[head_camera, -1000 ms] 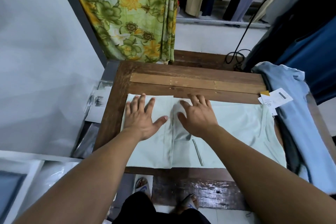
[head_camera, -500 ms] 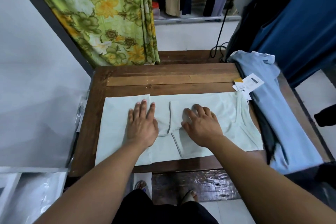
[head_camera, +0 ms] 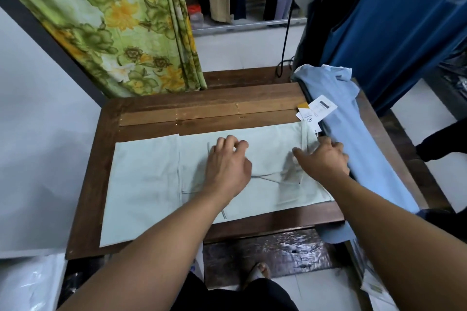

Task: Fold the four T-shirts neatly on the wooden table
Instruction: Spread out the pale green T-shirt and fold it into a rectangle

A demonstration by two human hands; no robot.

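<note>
A pale mint T-shirt [head_camera: 146, 179] lies flat across the wooden table [head_camera: 207, 106], folded into a long strip with its collar end at the right. My left hand [head_camera: 227, 166] rests on the middle of the strip, fingers bent, fingertips on the cloth. My right hand [head_camera: 324, 159] lies at the collar end with the thumb spread on the fabric and the fingers reaching the neck edge; the fingertips are hidden. A light blue T-shirt [head_camera: 364, 139] is heaped along the table's right side over a dark garment, with white paper tags [head_camera: 317, 110] on it.
A green floral curtain [head_camera: 113, 25] hangs behind the table's far left corner. Hanging clothes [head_camera: 394, 20] crowd the right and back. A black cable [head_camera: 285, 40] drops to the far edge. My foot in a sandal [head_camera: 257, 270] stands below the near edge.
Both hands slid rightward along the mint shirt. The right hand went from the middle to the collar end, and the left hand took over the middle. The view also shifted.
</note>
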